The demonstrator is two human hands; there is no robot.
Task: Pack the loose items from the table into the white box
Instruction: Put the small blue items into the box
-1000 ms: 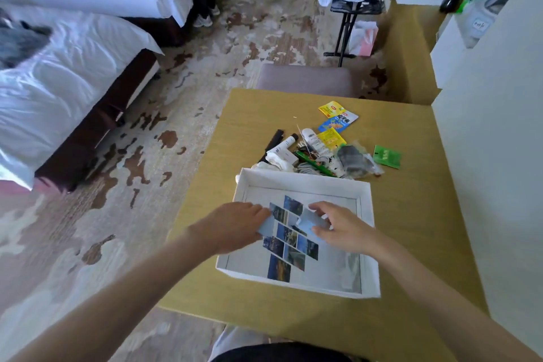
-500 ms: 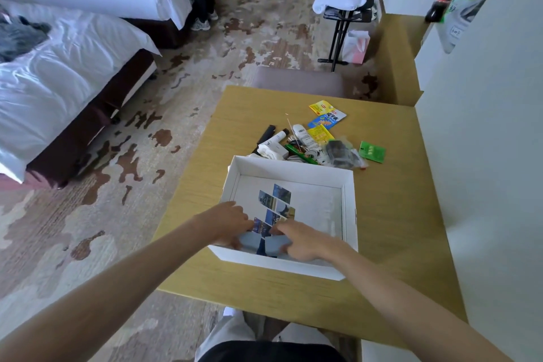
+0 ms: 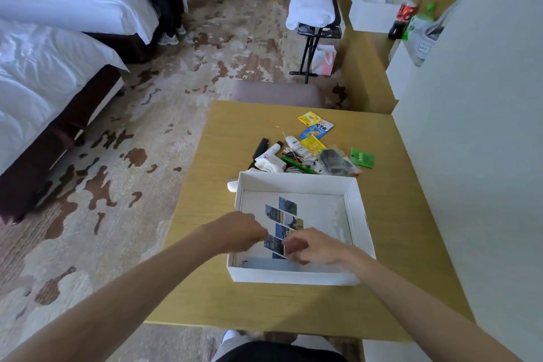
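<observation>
- At the near edge of the wooden table (image 3: 235, 303), both forearms reach in from 6 o'clock toward the white box (image 3: 293, 276), which sits open in the middle of the table.
- The left hand (image 3: 235, 232) hovers over the box's near left corner, at about 9 o'clock from the box's middle; its fingers (image 3: 261, 236) are curled together, and motion blur hides whether they pinch anything.
- The right hand (image 3: 314, 245) is just beside it, inside the near half of the box; its fingers (image 3: 291, 245) are bent inward and close together, touching or nearly touching the printed sheet (image 3: 286, 211) on the box floor. A firm grip cannot be told.
- That sheet shows a diagonal run of small blue and green photo tiles on white.
- A pale blue-grey flat piece (image 3: 270, 264) lies along the near wall inside the box.
- Beyond the box, at 12 o'clock, the loose items (image 3: 308, 156) lie heaped on the table, touching the box's far wall: white tubes, a black stick, a green pen, clear wrappers.
- A green sachet (image 3: 362, 158) lies at 1 o'clock, just beside the heap.
- Yellow and blue packets (image 3: 315, 126) lie farther off at 12 o'clock.
- Past the table, a grey stool (image 3: 276, 94) stands on the patterned carpet (image 3: 117, 170), with white beds (image 3: 44, 67) at 10 o'clock.
</observation>
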